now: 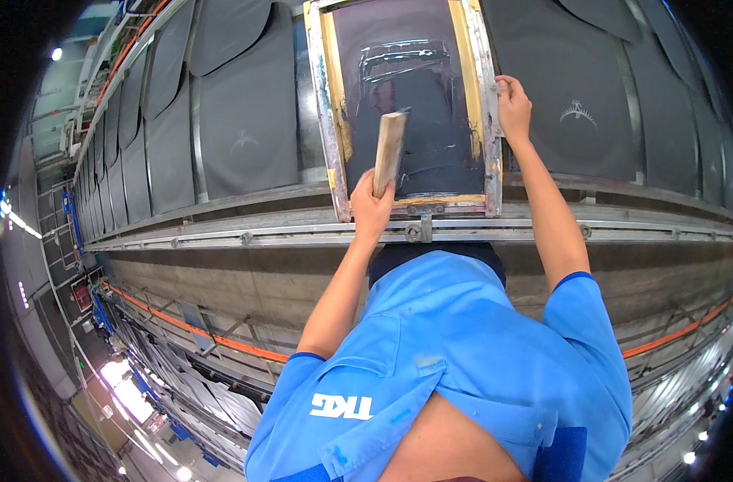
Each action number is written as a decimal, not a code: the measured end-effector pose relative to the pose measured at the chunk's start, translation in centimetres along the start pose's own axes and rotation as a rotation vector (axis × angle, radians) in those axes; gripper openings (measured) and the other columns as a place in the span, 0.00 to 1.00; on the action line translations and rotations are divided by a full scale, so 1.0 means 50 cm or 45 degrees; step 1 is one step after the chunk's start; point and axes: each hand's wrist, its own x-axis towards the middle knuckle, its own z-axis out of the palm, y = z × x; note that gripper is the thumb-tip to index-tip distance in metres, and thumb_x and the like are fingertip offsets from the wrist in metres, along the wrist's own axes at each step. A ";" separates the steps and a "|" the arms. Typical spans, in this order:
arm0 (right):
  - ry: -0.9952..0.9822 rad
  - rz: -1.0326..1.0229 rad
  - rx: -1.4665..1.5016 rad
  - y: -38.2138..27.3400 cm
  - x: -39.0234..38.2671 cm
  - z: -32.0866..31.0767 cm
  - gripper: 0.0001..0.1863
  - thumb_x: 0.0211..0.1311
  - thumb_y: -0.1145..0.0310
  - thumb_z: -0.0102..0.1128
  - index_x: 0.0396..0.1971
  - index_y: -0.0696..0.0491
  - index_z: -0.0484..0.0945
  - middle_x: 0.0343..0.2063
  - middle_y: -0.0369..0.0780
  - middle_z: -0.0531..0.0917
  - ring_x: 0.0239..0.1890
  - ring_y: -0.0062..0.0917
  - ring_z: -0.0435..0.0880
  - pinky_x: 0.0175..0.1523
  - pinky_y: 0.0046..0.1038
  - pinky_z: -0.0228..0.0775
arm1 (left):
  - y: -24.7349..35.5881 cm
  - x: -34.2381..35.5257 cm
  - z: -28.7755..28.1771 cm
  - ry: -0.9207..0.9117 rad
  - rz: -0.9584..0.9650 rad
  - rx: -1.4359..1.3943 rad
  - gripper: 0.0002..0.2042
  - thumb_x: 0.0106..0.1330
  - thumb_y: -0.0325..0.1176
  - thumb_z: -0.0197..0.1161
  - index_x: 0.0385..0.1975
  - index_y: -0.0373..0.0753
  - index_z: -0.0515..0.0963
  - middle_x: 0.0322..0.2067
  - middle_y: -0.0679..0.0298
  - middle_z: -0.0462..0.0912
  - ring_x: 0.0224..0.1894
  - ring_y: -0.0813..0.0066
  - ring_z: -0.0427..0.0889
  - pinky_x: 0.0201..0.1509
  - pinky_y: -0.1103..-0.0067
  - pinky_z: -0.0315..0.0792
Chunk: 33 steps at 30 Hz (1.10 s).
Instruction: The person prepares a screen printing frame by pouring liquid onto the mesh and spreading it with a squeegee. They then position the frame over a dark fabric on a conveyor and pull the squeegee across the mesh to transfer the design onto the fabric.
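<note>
A screen printing frame lies in front of me, its inner edges lined with yellow tape. Glossy dark ink is spread over its mesh, with a wet ridge toward the far end. My left hand is closed around the near end of a squeegee with a wooden handle, which tilts up over the mesh. At the frame's right side, my right hand has its fingers curled against the outer edge, gripping it. The squeegee's blade is mostly hidden behind the wood.
Dark grey fabric panels lie in a row along the long table on both sides; a right-hand panel bears a pale curved print. A metal rail runs along the table's near edge. Behind me is another rack with an orange rail.
</note>
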 end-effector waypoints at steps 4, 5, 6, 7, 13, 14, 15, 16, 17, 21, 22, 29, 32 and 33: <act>-0.021 0.014 -0.052 0.009 -0.002 0.016 0.14 0.74 0.58 0.52 0.46 0.50 0.83 0.35 0.48 0.87 0.41 0.46 0.87 0.47 0.41 0.76 | 0.023 0.078 -0.049 -0.307 -0.120 0.047 0.16 0.59 0.28 0.68 0.49 0.37 0.82 0.36 0.49 0.86 0.39 0.53 0.86 0.45 0.69 0.77; -0.037 0.047 -0.068 0.020 0.000 0.021 0.14 0.73 0.58 0.52 0.46 0.50 0.83 0.35 0.48 0.87 0.42 0.47 0.86 0.47 0.42 0.76 | 0.042 0.107 -0.060 -0.390 -0.085 0.149 0.16 0.59 0.29 0.69 0.48 0.38 0.83 0.36 0.49 0.86 0.38 0.54 0.86 0.44 0.69 0.77; -0.054 0.075 -0.080 0.027 0.005 0.025 0.14 0.73 0.58 0.52 0.46 0.49 0.83 0.36 0.48 0.87 0.42 0.48 0.86 0.48 0.43 0.75 | 0.053 0.131 -0.070 -0.464 -0.046 0.251 0.16 0.59 0.29 0.69 0.48 0.39 0.83 0.35 0.49 0.87 0.38 0.54 0.86 0.43 0.69 0.77; -0.079 0.092 -0.088 0.024 0.010 0.027 0.14 0.73 0.58 0.52 0.46 0.49 0.83 0.36 0.49 0.87 0.43 0.48 0.86 0.48 0.43 0.75 | 0.040 0.151 -0.074 -0.537 -0.025 0.297 0.17 0.59 0.29 0.70 0.49 0.38 0.83 0.34 0.52 0.87 0.36 0.60 0.86 0.43 0.71 0.77; -0.165 0.119 -0.156 0.033 0.022 0.013 0.16 0.74 0.57 0.50 0.48 0.48 0.82 0.36 0.49 0.87 0.43 0.49 0.86 0.50 0.45 0.75 | -0.016 0.285 -0.050 -1.466 -0.268 0.172 0.22 0.53 0.29 0.74 0.50 0.33 0.83 0.38 0.63 0.87 0.41 0.75 0.82 0.49 0.76 0.74; -0.171 0.077 -0.168 0.036 0.024 0.011 0.16 0.74 0.56 0.50 0.48 0.48 0.82 0.36 0.49 0.87 0.43 0.49 0.86 0.50 0.46 0.75 | -0.031 0.296 -0.037 -1.533 -0.292 0.173 0.22 0.52 0.29 0.75 0.50 0.34 0.83 0.38 0.64 0.87 0.41 0.75 0.82 0.49 0.76 0.74; -0.272 0.173 -0.191 0.031 0.026 0.012 0.17 0.74 0.55 0.50 0.48 0.48 0.83 0.42 0.48 0.86 0.49 0.48 0.83 0.54 0.46 0.74 | -0.043 0.307 -0.026 -1.596 -0.315 0.173 0.23 0.51 0.29 0.75 0.50 0.34 0.83 0.39 0.64 0.87 0.41 0.75 0.82 0.49 0.76 0.74; -0.319 0.107 -0.361 0.028 0.029 0.003 0.17 0.74 0.54 0.50 0.48 0.48 0.83 0.44 0.48 0.85 0.51 0.47 0.82 0.55 0.46 0.74 | -0.054 0.321 -0.017 -1.658 -0.338 0.174 0.24 0.50 0.29 0.76 0.50 0.34 0.83 0.39 0.65 0.87 0.41 0.75 0.81 0.49 0.76 0.74; -0.368 0.041 -0.531 0.024 0.031 -0.008 0.17 0.74 0.54 0.50 0.49 0.47 0.83 0.47 0.47 0.84 0.53 0.47 0.80 0.56 0.45 0.74 | -0.066 0.343 -0.011 -1.779 -0.451 0.101 0.25 0.48 0.29 0.77 0.50 0.35 0.83 0.40 0.66 0.86 0.42 0.76 0.81 0.48 0.77 0.74; -0.513 -0.340 -0.585 -0.089 0.060 0.001 0.25 0.69 0.46 0.55 0.53 0.49 0.83 0.52 0.46 0.81 0.58 0.45 0.77 0.61 0.43 0.71 | -0.074 0.458 -0.052 -1.882 -0.568 -0.041 0.25 0.47 0.29 0.77 0.49 0.36 0.83 0.38 0.66 0.86 0.40 0.78 0.82 0.43 0.80 0.74; -0.553 -0.445 -0.563 -0.110 0.085 -0.014 0.27 0.67 0.43 0.57 0.54 0.49 0.83 0.53 0.45 0.80 0.58 0.44 0.76 0.62 0.42 0.71 | -0.053 0.483 -0.035 -1.760 -0.446 -0.098 0.24 0.46 0.28 0.77 0.47 0.37 0.83 0.38 0.65 0.87 0.40 0.77 0.82 0.43 0.79 0.75; -1.120 -0.394 -0.726 -0.227 0.197 0.115 0.27 0.55 0.56 0.72 0.54 0.52 0.82 0.55 0.44 0.81 0.60 0.41 0.77 0.61 0.40 0.72 | 0.023 0.604 0.011 -0.745 0.280 0.432 0.19 0.54 0.26 0.69 0.48 0.44 0.85 0.35 0.58 0.88 0.37 0.66 0.86 0.44 0.75 0.78; -1.069 -0.402 -0.697 -0.167 0.157 0.130 0.25 0.50 0.66 0.73 0.52 0.53 0.81 0.52 0.44 0.82 0.58 0.40 0.78 0.61 0.39 0.72 | 0.015 0.536 0.030 -0.571 0.377 0.409 0.20 0.53 0.27 0.68 0.47 0.51 0.86 0.38 0.57 0.88 0.40 0.57 0.86 0.47 0.71 0.80; -0.934 -0.536 -0.606 -0.128 0.102 0.116 0.25 0.49 0.69 0.72 0.51 0.54 0.81 0.51 0.44 0.82 0.57 0.40 0.78 0.61 0.39 0.72 | 0.013 0.500 0.028 -0.565 0.396 0.470 0.21 0.53 0.26 0.69 0.49 0.50 0.86 0.40 0.58 0.88 0.41 0.58 0.87 0.48 0.70 0.79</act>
